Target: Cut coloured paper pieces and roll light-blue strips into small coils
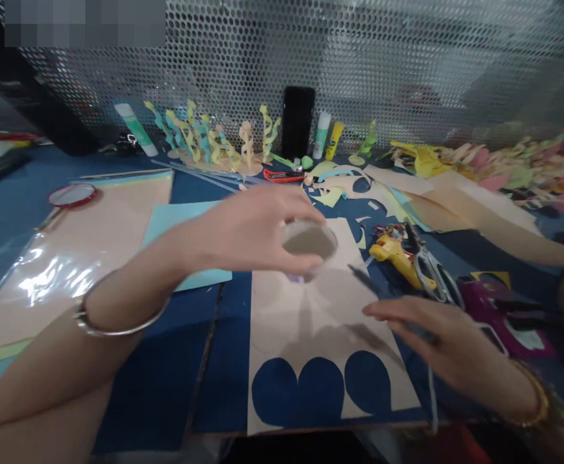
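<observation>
Left hand (pixel 267 229) clamps the round cup-like piece (pixel 311 240) between thumb and fingers, over the paper sheet (pixel 282 322) (touching or lifted, blur hides that); right hand (pixel 456 351), fingers closed on a dark pen (pixel 366 281), finds it ahead and leftward, pen slanting that way.

Head camera, one: at near edge of table (pixel 151 386), close above left hand (pixel 257 225) and right hand (pixel 456 348), facing forward and down toward far edge.
</observation>
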Demonstrator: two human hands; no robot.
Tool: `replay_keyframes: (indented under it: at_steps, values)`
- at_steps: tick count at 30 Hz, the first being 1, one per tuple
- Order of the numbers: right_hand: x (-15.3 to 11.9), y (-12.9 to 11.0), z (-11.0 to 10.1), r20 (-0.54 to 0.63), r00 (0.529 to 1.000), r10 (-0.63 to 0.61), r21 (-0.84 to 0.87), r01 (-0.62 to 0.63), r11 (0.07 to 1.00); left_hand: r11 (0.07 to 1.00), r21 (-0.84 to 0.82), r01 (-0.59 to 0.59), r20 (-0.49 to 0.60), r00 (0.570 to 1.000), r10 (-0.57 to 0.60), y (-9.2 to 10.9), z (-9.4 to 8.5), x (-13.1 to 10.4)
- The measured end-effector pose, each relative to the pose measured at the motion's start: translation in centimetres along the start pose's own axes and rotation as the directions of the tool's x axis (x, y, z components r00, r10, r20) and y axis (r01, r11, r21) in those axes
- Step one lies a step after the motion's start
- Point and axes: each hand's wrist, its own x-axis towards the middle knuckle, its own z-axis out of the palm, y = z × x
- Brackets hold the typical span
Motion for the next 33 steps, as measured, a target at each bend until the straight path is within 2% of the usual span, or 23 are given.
replay_keyframes:
  at_steps: [1, 3, 5, 8, 11, 15, 19, 22, 25, 28, 31, 33]
  values:
    - [-0.6, -0.3, 0.6, 0.051, 0.996, -0.068, -0.052, 0.07, 0.996, 1.0, 0.028, 0.009, -0.067, 0.998, -0.007, -0.1, -1.1, -0.5]
    - [-1.4, -0.8, 1.6, 0.079, 0.982, -0.173, -0.136, 0.183, 0.974, 0.988, 0.117, 0.105, -0.259, 0.963, -0.072, -0.5, -3.2, -1.6]
    - [-1.7, -1.4, 2.4, 0.066, 0.968, -0.241, -0.181, 0.249, 0.951, 0.961, 0.175, 0.213, -0.359, 0.923, -0.139, -0.8, -4.7, -2.8]
    - [-1.7, -2.2, 3.2, 0.059, 0.966, -0.253, -0.212, 0.259, 0.942, 0.923, 0.214, 0.32, -0.345, 0.909, -0.235, -1.1, -5.4, -3.9]
    - [-1.7, -2.8, 3.8, 0.096, 0.969, -0.227, -0.235, 0.244, 0.941, 0.908, 0.212, 0.362, -0.296, 0.909, -0.293, -1.3, -5.0, -4.2]
    - [-1.6, -3.5, 4.6, 0.117, 0.959, -0.257, -0.216, 0.277, 0.936, 0.923, 0.181, 0.339, -0.253, 0.923, -0.289, -1.4, -4.3, -4.3]
    - [-0.9, -4.6, 5.1, 0.149, 0.939, -0.31, -0.101, 0.326, 0.94, 0.932, 0.141, 0.335, -0.208, 0.93, -0.302, -1.9, -3.9, -4.2]
    - [0.1, -4.9, 4.6, 0.13, 0.94, -0.315, -0.036, 0.322, 0.946, 0.959, 0.125, 0.256, -0.21, 0.951, -0.226, -2.1, -3.5, -3.8]
    - [0.8, -4.0, 3.0, 0.016, 0.972, -0.235, -0.067, 0.236, 0.969, 0.982, 0.074, 0.171, -0.149, 0.976, -0.159, -1.8, -2.5, -2.7]
    - [1.1, -2.3, 1.4, -0.124, 0.992, -0.018, -0.086, 0.007, 0.996, 0.993, 0.037, 0.109, -0.067, 0.992, -0.107, -1.0, -0.6, -1.0]
    - [1.1, -0.7, 0.9, -0.235, 0.953, 0.191, 0.047, -0.185, 0.982, 1.0, -0.006, 0.027, 0.005, 1.0, -0.027, -0.1, 1.6, 0.8]
    - [1.0, 0.0, 1.2, -0.279, 0.921, 0.273, 0.126, -0.246, 0.961, 0.999, -0.034, -0.02, 0.049, 0.999, 0.022, 0.5, 2.9, 1.8]
